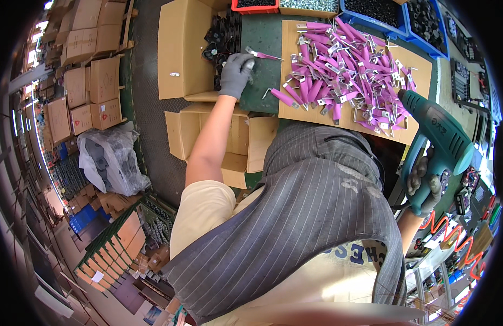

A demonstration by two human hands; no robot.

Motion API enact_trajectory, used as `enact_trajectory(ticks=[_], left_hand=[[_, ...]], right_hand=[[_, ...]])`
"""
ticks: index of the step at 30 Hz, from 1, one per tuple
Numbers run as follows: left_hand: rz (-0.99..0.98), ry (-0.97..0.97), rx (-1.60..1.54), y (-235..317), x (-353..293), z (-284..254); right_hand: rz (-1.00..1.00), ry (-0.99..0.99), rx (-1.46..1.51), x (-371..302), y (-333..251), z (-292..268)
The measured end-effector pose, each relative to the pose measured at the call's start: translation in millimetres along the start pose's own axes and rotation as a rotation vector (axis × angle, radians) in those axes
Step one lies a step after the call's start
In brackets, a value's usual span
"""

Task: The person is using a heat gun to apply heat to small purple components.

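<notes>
My left hand (236, 76), in a grey glove, is held over the green bench between an open carton of black parts (226, 41) and a pile of purple-sleeved metal pieces (344, 70). Its fingers are curled together; what they hold, if anything, is hidden. One purple-sleeved piece (269, 56) lies just beyond the fingertips, and another piece (282, 98) lies at the left edge of the pile. In my gloved right hand (425, 182) is a teal pistol-grip power tool (439, 130), its black nose pointing up and left at the pile's right edge.
The pile lies on a cardboard sheet (420, 70). Red and blue bins of small hardware (371, 12) line the bench's far side. A second open carton (180, 133) stands nearer me, below the first. Stacked cartons (104, 79) and a plastic-wrapped bundle (107, 160) are at the left.
</notes>
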State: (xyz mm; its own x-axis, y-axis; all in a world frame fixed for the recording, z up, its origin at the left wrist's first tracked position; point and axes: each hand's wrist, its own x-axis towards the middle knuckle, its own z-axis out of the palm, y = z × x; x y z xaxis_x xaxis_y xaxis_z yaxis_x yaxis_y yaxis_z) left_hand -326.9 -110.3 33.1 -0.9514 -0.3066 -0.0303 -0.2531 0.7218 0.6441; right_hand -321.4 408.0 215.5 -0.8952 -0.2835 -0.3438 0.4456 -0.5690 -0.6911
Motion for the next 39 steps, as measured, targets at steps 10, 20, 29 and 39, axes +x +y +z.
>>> enact_trajectory(ticks=[10, 20, 29, 39], left_hand=[[0.360, 0.113, 0.419, 27.2, 10.6, 2.4], [0.204, -0.134, 0.652, 37.9, 36.7, 24.0], [0.075, -0.162, -0.329, 162.6, 25.7, 17.8], [0.456, -0.254, 0.033, 278.1, 22.0, 105.8]], right_hand=[[0.000, -0.022, -0.016, -4.3, -2.0, -4.3], [-0.039, 0.076, -0.018, -20.9, -5.3, -12.3], [-0.046, 0.089, 0.127, -10.5, -1.7, -16.9], [-0.053, 0.115, 0.157, -13.5, -8.1, -34.1]])
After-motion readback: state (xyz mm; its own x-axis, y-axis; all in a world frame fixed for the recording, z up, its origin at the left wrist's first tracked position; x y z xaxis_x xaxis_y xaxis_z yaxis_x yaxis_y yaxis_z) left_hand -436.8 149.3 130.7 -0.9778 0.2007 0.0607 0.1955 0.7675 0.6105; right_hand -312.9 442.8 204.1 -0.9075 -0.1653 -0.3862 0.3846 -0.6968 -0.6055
